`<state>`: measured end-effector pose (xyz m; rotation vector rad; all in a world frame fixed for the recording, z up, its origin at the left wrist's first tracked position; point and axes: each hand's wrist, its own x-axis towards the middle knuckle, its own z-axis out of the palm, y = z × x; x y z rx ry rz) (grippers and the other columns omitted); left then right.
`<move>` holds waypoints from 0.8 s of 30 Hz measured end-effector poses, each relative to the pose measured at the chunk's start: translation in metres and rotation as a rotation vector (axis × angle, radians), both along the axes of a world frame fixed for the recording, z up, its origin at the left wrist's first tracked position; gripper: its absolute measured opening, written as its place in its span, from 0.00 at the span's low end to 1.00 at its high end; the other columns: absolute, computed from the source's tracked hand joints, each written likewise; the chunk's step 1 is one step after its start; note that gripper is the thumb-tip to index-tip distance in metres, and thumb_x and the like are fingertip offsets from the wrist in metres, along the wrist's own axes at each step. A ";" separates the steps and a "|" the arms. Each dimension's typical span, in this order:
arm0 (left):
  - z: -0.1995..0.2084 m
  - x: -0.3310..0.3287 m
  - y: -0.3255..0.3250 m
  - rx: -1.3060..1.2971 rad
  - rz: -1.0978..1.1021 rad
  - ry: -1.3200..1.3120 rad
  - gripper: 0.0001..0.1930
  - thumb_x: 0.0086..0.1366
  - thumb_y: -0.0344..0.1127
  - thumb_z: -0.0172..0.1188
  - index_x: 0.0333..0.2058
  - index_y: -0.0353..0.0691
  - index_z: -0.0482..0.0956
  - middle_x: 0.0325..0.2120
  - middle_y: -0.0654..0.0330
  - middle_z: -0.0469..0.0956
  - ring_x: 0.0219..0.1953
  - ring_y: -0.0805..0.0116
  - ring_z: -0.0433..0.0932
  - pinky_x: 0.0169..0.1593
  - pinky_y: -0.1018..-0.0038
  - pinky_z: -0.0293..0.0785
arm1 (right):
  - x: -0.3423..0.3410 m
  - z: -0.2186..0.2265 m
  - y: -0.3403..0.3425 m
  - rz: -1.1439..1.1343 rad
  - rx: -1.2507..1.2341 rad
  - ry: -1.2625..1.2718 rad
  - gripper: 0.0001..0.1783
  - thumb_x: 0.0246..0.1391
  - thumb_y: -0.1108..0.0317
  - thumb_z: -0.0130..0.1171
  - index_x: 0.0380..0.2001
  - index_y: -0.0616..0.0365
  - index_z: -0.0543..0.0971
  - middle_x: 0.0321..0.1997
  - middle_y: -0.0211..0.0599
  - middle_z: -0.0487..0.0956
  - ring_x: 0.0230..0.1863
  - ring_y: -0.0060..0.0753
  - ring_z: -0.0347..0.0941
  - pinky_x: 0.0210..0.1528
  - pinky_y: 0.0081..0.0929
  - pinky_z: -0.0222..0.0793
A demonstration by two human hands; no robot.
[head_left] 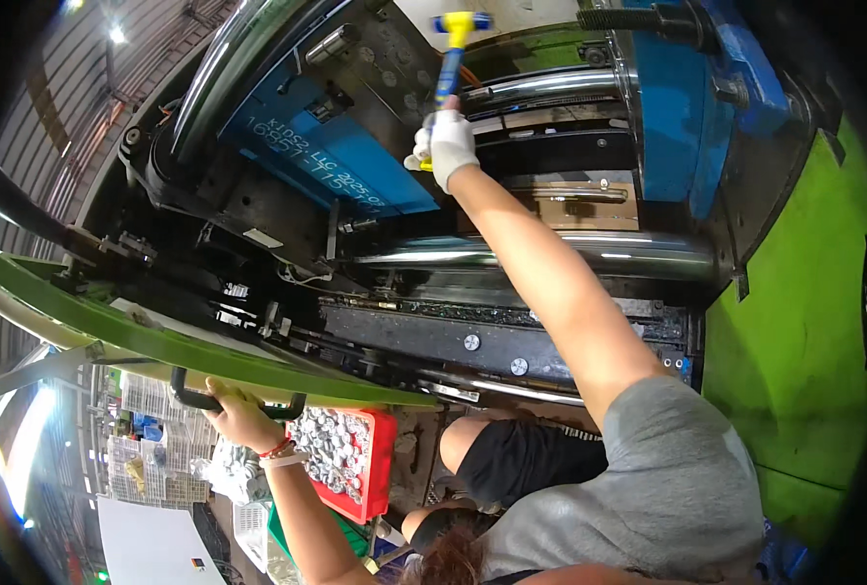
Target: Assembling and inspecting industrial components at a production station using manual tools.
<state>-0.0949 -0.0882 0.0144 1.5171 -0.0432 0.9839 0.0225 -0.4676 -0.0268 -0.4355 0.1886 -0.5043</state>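
Observation:
My right hand (445,146), in a white glove, is wrapped round the handle of a mallet (450,73). The mallet is raised, with its yellow and blue head pointing away from me over the open machine. Below and left of that hand is a blue mould block (302,146) fixed to a dark plate. At the lower left my left hand (240,417) grips a black door handle (195,398) on a green machine door (151,341). A red cord and a pale band circle the left wrist. My right arm reaches across the machine's opening.
Thick polished steel bars (540,253) cross the machine, with another blue block (672,117) at the right. A green panel (794,312) flanks it. Below the door, a red crate (383,458) holds many small silvery parts, near stacked white baskets (146,400).

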 end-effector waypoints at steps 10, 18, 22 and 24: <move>-0.002 0.003 -0.005 0.018 -0.029 -0.034 0.10 0.66 0.39 0.50 0.29 0.40 0.68 0.13 0.73 0.59 0.11 0.86 0.53 0.13 0.85 0.49 | 0.031 -0.033 0.010 0.014 -0.306 0.260 0.26 0.59 0.41 0.35 0.22 0.51 0.65 0.10 0.28 0.64 0.08 0.27 0.59 0.14 0.32 0.66; -0.004 0.004 0.012 0.039 -0.050 -0.011 0.11 0.65 0.40 0.51 0.29 0.40 0.66 0.13 0.72 0.60 0.13 0.84 0.54 0.16 0.83 0.49 | -0.003 -0.023 0.004 -0.332 0.087 -0.226 0.28 0.56 0.38 0.37 0.18 0.51 0.62 0.05 0.33 0.62 0.03 0.32 0.59 0.06 0.35 0.62; -0.002 0.003 0.001 0.029 -0.022 -0.006 0.10 0.65 0.39 0.52 0.30 0.39 0.66 0.13 0.72 0.59 0.13 0.84 0.54 0.16 0.83 0.49 | 0.025 -0.046 0.001 -0.372 0.053 -0.134 0.26 0.59 0.42 0.35 0.19 0.50 0.64 0.07 0.35 0.66 0.05 0.35 0.62 0.10 0.35 0.65; 0.000 0.002 -0.011 0.023 -0.022 0.010 0.10 0.65 0.39 0.52 0.30 0.39 0.66 0.13 0.72 0.59 0.13 0.84 0.54 0.16 0.83 0.50 | 0.048 -0.063 0.003 -0.170 -0.441 0.322 0.26 0.60 0.43 0.36 0.21 0.53 0.65 0.11 0.29 0.64 0.07 0.26 0.60 0.13 0.28 0.63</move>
